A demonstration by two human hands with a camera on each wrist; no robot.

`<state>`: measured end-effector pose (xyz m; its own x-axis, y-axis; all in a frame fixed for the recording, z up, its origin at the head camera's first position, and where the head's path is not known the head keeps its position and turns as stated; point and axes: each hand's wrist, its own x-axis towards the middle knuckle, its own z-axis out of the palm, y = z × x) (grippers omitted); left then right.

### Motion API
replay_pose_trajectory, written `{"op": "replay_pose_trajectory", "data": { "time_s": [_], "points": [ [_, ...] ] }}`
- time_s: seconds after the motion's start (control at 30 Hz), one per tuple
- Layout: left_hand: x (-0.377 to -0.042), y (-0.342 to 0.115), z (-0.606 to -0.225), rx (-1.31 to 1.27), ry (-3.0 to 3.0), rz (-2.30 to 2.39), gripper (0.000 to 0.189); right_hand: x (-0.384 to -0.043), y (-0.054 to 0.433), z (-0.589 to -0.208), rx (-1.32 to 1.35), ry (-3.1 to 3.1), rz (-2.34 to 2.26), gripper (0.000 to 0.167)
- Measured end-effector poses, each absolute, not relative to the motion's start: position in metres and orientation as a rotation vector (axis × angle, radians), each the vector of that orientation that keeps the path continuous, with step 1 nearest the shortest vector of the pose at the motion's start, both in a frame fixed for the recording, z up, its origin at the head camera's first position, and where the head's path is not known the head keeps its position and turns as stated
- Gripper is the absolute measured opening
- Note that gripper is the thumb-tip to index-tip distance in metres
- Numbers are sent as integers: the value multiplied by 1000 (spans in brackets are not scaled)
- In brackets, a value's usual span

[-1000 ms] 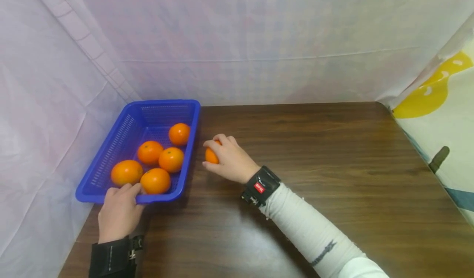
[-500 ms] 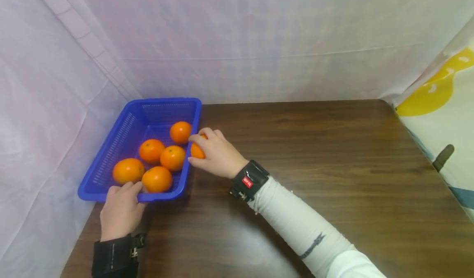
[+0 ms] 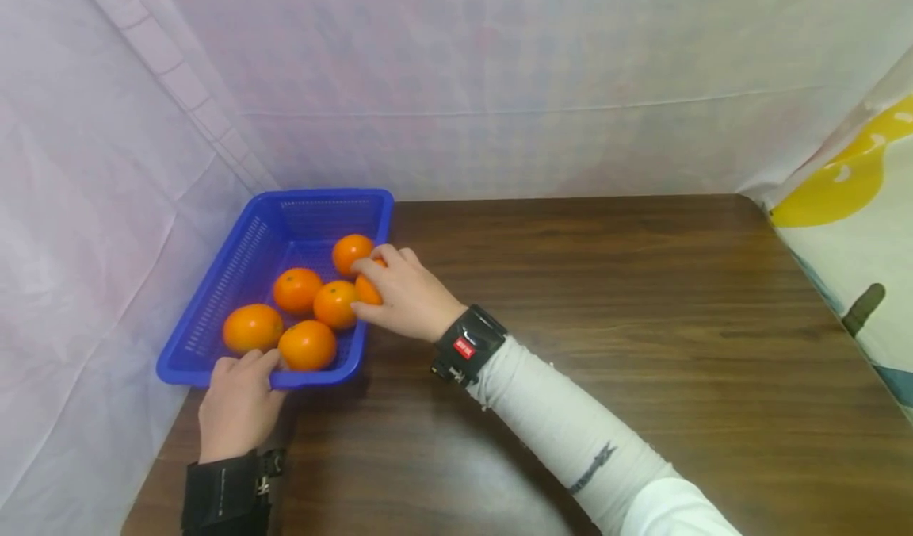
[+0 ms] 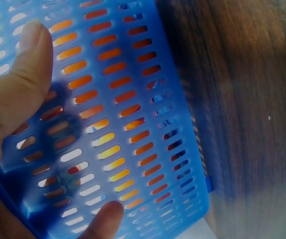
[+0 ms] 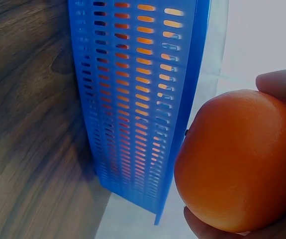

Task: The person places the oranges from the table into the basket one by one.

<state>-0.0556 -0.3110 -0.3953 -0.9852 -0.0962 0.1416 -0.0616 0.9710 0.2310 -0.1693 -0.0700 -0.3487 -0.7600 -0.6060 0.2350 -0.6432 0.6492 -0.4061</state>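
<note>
A blue slotted plastic basket (image 3: 207,282) stands at the left of the table with several oranges (image 3: 253,328) inside. My left hand (image 3: 240,407) grips its near rim; in the left wrist view the thumb (image 4: 31,59) lies against the slotted wall. With curled fingers my right hand (image 3: 410,294) holds another orange (image 5: 239,159) over the basket's right rim. In the head view that held orange is mostly covered by the hand and sits close to the oranges by the right wall.
The dark wood-grain table (image 3: 606,322) extends to the right of the basket. Pale cloth (image 3: 499,84) hangs behind and to the left, and a cloth with a yellow print (image 3: 834,187) borders the right edge.
My right hand has carried the held orange leftward from beside the basket to over its right rim. The left hand keeps its grip on the near rim.
</note>
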Motion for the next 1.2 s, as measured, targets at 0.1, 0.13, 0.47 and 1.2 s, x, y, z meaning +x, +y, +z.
{"op": "replay_pose_trajectory", "data": {
  "time_s": [0.1,0.13,0.47,1.2],
  "points": [
    [-56,-311,-395,122,-2969,-342,11,-170,-74,-348,1068,-2794,715,54],
    [-55,-311,-395,121,-2967,-340,11,-170,-76,-348,1074,-2797,714,54],
    [-56,-313,-393,112,-2977,-322,12,-169,-94,-345,1135,-2770,681,52],
    [-55,-312,-396,111,-2961,-313,10,-167,-139,-349,1227,-2875,532,56]
  ]
}}
